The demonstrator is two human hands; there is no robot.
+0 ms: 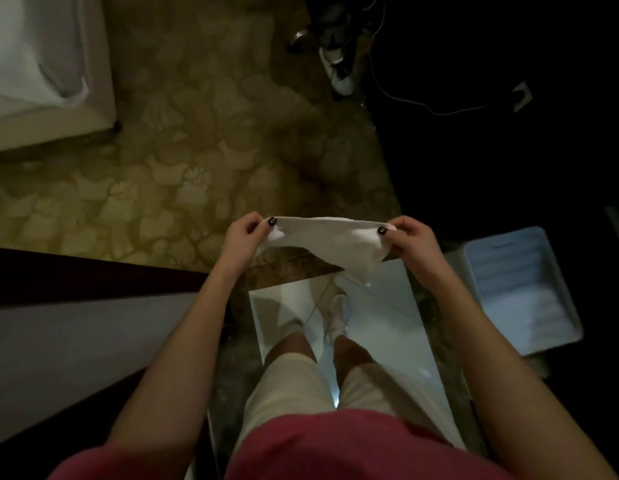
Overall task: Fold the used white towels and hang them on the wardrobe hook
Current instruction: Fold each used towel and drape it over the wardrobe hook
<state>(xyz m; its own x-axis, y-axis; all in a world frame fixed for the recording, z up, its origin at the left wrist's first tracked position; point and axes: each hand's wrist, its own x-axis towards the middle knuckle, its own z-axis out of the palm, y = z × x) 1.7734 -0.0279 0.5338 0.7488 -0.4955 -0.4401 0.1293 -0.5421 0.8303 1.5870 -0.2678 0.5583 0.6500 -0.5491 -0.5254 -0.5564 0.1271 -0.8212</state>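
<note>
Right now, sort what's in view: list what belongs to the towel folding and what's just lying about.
For the job: white towel, pinched at its top corners by left hand and right hand.
Lying about: shoe, cable, pale bin, bed corner.

Looked like a hotel room to me, or at least a bedroom. There was busy gold patterned carpet, the corner of a bed with white bedding at the upper left, and glossy white floor tile underfoot. A sneaker and a loose cable lay off in the dark part.
</note>
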